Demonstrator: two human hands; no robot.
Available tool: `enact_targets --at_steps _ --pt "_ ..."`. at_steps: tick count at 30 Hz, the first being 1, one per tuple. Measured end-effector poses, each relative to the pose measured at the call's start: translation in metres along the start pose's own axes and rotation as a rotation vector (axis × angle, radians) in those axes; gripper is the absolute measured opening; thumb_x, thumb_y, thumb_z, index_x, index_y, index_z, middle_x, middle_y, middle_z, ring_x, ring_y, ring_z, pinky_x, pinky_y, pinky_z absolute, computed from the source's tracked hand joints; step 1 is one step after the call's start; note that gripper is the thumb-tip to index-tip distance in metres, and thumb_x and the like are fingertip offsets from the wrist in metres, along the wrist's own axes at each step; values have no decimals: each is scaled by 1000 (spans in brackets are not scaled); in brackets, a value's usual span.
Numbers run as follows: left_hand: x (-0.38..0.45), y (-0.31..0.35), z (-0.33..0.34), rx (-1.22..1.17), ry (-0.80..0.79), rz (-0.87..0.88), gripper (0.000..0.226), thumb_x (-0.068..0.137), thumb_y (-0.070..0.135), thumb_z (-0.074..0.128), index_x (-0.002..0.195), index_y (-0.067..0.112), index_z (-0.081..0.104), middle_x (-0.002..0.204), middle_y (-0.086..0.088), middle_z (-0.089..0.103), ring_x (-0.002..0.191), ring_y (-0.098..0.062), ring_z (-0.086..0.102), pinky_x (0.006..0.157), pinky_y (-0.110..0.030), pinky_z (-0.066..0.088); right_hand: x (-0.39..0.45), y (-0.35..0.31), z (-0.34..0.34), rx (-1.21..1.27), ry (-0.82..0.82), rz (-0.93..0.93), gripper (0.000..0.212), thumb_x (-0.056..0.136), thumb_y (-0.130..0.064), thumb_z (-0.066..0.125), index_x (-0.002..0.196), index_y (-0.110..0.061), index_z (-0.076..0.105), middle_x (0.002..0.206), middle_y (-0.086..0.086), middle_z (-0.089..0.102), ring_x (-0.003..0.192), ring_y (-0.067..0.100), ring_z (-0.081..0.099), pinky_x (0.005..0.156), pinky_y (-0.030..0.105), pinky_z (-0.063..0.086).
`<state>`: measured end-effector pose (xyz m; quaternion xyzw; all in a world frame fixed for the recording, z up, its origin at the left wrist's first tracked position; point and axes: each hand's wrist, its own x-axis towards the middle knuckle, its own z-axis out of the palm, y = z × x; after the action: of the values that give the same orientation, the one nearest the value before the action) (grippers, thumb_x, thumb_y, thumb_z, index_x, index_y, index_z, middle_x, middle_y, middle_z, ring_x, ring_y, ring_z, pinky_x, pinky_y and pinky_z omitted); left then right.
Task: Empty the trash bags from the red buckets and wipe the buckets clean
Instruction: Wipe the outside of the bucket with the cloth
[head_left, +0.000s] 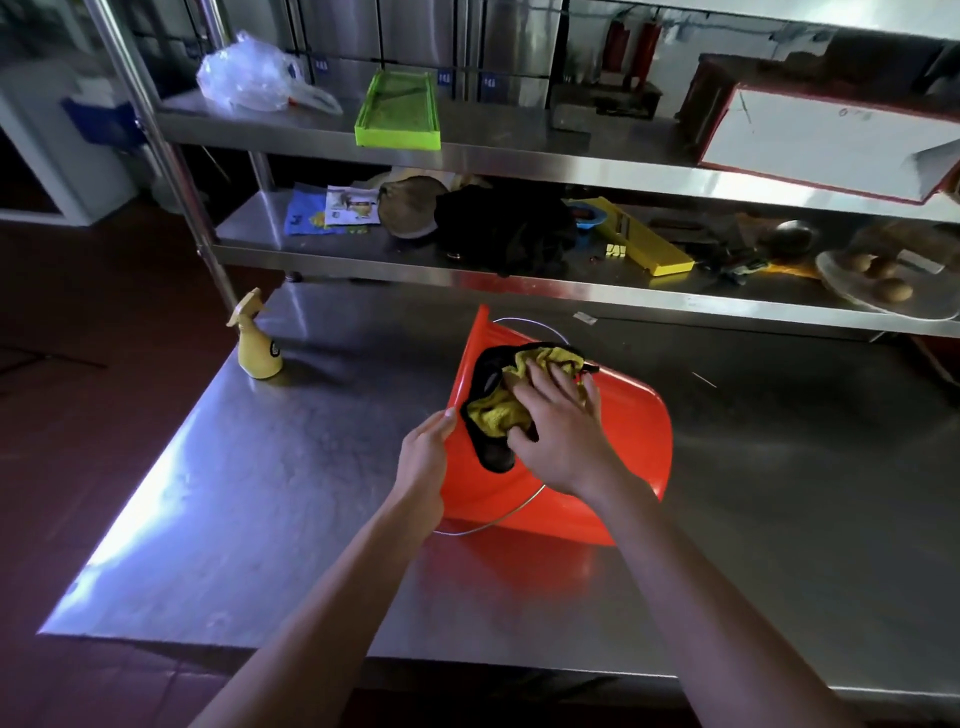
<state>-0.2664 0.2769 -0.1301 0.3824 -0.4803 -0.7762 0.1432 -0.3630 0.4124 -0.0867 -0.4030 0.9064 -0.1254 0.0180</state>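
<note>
A red bucket (618, 447) lies on its side on the steel table (291, 499), its rim facing left and its wire handle hanging loose below. My left hand (423, 462) grips the bucket's rim on the left side. My right hand (558, 426) presses a crumpled yellow and black cloth (498, 405) flat against the bucket's outer wall, fingers spread over it. Part of the cloth is hidden under my palm.
A yellow spray bottle (257, 343) stands at the table's far left corner. Steel shelves behind hold a clear plastic bag (249, 78), a green tray (400, 109), a black cloth (504, 228), a yellow slicer (649, 244) and a plate of potatoes (883, 283).
</note>
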Motion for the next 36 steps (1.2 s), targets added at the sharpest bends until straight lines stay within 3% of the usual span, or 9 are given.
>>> enact_targets --at_steps 3,6,12,17,19,21,25,29,36 --pt "3 5 -7 17 -2 -52 25 100 27 61 86 14 77 75 -7 75 66 -22 70 75 -37 59 -7 1 8 70 -34 -30 74 95 -65 44 159 -40 15 170 -5 -4 155 19 -14 122 55 -12" --pt "3 10 -16 122 -72 -38 29 103 33 56 88 16 74 76 -6 68 55 -13 62 49 -18 50 -9 -3 23 34 46 -23 81 90 -79 35 159 -43 11 170 -6 -4 155 21 -14 122 55 -12" --pt "15 23 -14 223 -95 37 24 93 40 61 85 22 74 79 -2 63 72 -19 58 65 -30 42 -15 -7 48 -46 259 -20 65 96 -67 41 154 -38 36 166 1 24 154 30 13 122 55 3" --pt "13 43 1 150 -173 84 33 104 38 57 86 14 70 66 3 64 53 -10 57 47 -20 44 -36 -13 61 -108 318 -57 59 99 -58 48 152 -32 42 164 6 26 153 34 17 122 59 10" --pt "12 46 4 202 -184 139 35 107 34 53 91 9 71 70 1 72 60 -11 67 55 -23 52 -43 -16 66 -124 330 -48 59 100 -57 46 152 -30 41 165 7 25 153 35 16 122 60 11" --pt "11 42 2 220 -181 159 35 108 34 52 102 7 73 88 -9 78 80 -21 75 72 -36 61 -46 -19 68 -148 326 -32 58 102 -55 43 153 -30 38 165 7 25 153 36 16 121 60 12" --pt "6 28 -7 259 -173 217 40 106 37 52 100 3 72 102 -23 74 88 -26 71 93 -54 59 -43 -31 68 -170 327 9 55 102 -50 40 152 -26 40 160 7 35 150 37 23 117 62 24" --pt "1 17 -20 222 -201 237 35 108 31 51 97 7 74 96 -14 76 88 -23 70 95 -54 56 -36 -42 72 -116 363 66 52 102 -50 35 146 -24 46 158 6 40 150 34 26 113 60 29" --pt "-11 6 -48 180 -178 275 32 108 31 50 95 17 75 103 -27 71 85 -30 68 90 -63 55 -13 -57 72 -15 396 106 53 95 -49 38 136 -21 56 155 3 44 148 29 27 114 53 19"
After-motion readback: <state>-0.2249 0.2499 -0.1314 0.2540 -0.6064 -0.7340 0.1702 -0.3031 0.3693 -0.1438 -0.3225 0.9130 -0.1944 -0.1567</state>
